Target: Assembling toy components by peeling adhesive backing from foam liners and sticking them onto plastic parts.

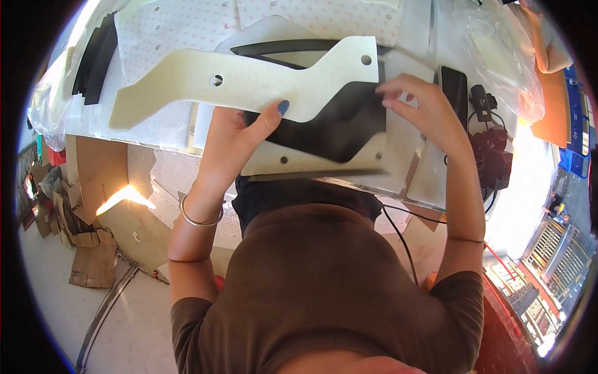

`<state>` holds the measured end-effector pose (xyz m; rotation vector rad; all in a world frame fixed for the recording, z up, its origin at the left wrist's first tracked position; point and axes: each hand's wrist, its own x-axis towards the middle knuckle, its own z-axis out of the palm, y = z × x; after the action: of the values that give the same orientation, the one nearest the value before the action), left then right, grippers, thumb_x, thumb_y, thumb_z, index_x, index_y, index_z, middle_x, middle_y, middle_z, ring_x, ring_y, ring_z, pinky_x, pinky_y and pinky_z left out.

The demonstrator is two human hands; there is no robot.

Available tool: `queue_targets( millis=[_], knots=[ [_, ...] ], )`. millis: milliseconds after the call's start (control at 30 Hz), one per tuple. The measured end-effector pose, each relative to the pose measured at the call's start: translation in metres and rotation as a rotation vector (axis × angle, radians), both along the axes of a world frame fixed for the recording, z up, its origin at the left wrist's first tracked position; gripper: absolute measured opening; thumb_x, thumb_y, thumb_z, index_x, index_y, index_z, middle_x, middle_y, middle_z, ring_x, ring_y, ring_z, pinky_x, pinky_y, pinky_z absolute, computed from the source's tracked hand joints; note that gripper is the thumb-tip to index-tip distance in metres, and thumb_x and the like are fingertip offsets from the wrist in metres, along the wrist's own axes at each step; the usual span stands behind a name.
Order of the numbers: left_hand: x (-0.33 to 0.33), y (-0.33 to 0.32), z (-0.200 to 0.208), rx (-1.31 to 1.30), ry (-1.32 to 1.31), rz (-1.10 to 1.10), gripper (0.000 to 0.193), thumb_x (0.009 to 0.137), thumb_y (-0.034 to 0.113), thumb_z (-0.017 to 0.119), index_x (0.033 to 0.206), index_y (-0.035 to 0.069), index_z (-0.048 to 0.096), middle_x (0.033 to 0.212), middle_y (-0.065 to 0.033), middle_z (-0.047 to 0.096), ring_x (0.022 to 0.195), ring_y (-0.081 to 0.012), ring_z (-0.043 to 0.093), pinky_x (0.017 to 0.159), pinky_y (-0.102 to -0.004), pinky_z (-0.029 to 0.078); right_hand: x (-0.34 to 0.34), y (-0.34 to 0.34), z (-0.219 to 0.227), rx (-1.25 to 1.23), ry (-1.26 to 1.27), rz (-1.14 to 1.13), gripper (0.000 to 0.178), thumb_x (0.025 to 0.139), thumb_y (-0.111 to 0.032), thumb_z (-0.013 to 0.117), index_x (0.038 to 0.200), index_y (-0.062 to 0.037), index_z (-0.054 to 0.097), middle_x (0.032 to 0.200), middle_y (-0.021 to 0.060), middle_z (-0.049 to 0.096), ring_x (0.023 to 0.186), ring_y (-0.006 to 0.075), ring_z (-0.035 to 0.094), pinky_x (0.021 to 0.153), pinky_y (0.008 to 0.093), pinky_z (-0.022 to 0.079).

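Observation:
My left hand [240, 134] is closed on a long, cream-white cut sheet with two round holes [274, 84], its thumb on top and its fingers hidden beneath. Below that piece lies a black cut sheet [342, 121], its lower edge a little blurred; I cannot tell whether my left fingers hold it too. My right hand [423, 109] hovers by the right end of both sheets, fingers bent and thumb and forefinger tips slightly apart, with nothing visible between them. Nearest me is another cream piece with small holes [311, 163], partly covered by the black sheet.
Dark strips [96, 59] lie at the table's far left. To the right are a phone [453, 93], a dark corded device [492, 156] and clear plastic wrap [498, 56]. Flattened cardboard [93, 265] is on the floor at left. Another person's arm [548, 47] shows at upper right.

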<state>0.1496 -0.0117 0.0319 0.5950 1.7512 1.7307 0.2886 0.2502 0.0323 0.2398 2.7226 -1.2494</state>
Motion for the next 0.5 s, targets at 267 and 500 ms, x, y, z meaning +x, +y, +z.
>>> queue_targets(
  millis=[267,500],
  knots=[
    [0.012,0.017,-0.008,-0.184,0.342,-0.239,0.017,0.079,0.010,0.067,0.093,0.002,0.065,0.088,-0.0102,0.063,0.075,-0.0229,0.058,0.067,-0.0319,0.046,0.031,-0.019,-0.024,-0.423,0.137,-0.504,0.017,0.083,-0.020,0.067,0.087,-0.0050,0.062,0.077,-0.0032,0.055,0.074,0.0056,0.046,0.065,0.0209,0.034],
    [0.019,0.023,-0.019,-0.302,0.585,-0.281,0.016,0.081,0.015,0.067,0.091,0.003,0.066,0.079,-0.0113,0.063,0.067,-0.0283,0.057,0.062,-0.0347,0.046,0.040,-0.032,-0.043,-0.268,0.222,-0.593,0.016,0.081,-0.014,0.069,0.085,-0.0025,0.059,0.081,0.0003,0.055,0.079,0.0123,0.049,0.073,0.0251,0.039]
  ],
)
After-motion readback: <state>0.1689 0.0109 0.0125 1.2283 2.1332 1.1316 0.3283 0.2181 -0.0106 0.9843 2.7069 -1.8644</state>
